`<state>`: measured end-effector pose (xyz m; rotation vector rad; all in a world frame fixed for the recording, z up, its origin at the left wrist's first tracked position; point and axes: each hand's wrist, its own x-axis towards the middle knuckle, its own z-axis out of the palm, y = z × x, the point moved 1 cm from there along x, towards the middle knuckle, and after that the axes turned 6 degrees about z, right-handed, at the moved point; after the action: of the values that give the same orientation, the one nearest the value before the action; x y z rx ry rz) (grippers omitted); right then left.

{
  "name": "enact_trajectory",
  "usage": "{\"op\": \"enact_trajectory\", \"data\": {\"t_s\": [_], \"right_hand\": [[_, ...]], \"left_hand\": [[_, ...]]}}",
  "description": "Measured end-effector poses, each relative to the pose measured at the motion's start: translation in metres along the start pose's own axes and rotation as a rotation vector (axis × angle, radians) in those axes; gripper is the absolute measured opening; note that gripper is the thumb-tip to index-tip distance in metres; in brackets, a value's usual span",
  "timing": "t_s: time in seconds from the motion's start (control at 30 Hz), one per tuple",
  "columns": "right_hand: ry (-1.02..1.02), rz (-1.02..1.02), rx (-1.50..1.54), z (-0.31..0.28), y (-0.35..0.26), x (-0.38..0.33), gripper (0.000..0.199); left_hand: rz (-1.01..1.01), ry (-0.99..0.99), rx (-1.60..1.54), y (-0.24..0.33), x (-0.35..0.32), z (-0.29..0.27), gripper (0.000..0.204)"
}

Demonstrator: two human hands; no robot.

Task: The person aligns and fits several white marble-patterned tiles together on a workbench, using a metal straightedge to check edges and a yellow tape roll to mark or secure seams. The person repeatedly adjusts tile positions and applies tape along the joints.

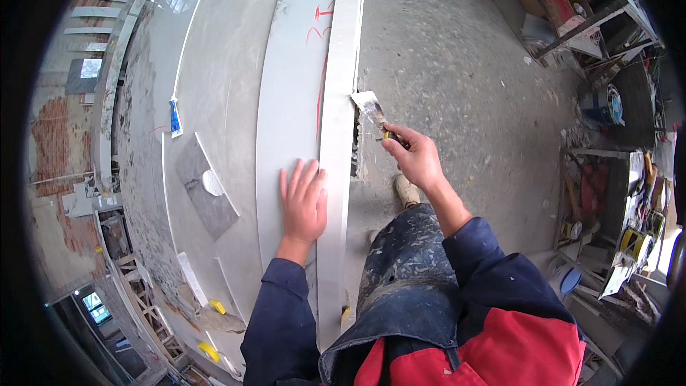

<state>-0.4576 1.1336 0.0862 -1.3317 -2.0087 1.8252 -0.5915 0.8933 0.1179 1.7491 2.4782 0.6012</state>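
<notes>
My left hand (303,204) lies with fingers stretched out on a long pale grey slab (289,93), its fingertips near the seam with a narrow white strip (339,100) along the slab's right edge. Red hand-drawn marks show on the slab. In my right hand (420,161) is a putty knife (370,109), gripped by its dark handle with a bit of yellow. The blade carries whitish paste, and its tip touches the outer edge of the strip. I cannot make out how much paste lies along that edge.
Left of the slab, a grey tile (202,204) bears a dab of white paste, with a blue-and-white tube (175,118) beyond it. Yellow items (209,351) lie nearer. Cluttered shelves (607,171) line the right side of the concrete floor (457,57).
</notes>
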Motion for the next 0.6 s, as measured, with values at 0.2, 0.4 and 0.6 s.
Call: {"op": "enact_trajectory", "data": {"t_s": [0.2,0.4,0.6], "right_hand": [[0.165,-0.046,-0.089,0.001,0.016,-0.023,0.036],[-0.242,0.059,0.772,0.013,0.018,-0.083,0.037],[-0.157,0.001,0.784,0.049,0.018,-0.095,0.036]], "left_hand": [[0.022,0.023,-0.018,-0.001,-0.006,0.001,0.038],[0.047,-0.012,-0.06,0.013,-0.076,-0.005,0.041],[0.042,-0.003,-0.057,0.024,-0.116,-0.011,0.042]]}}
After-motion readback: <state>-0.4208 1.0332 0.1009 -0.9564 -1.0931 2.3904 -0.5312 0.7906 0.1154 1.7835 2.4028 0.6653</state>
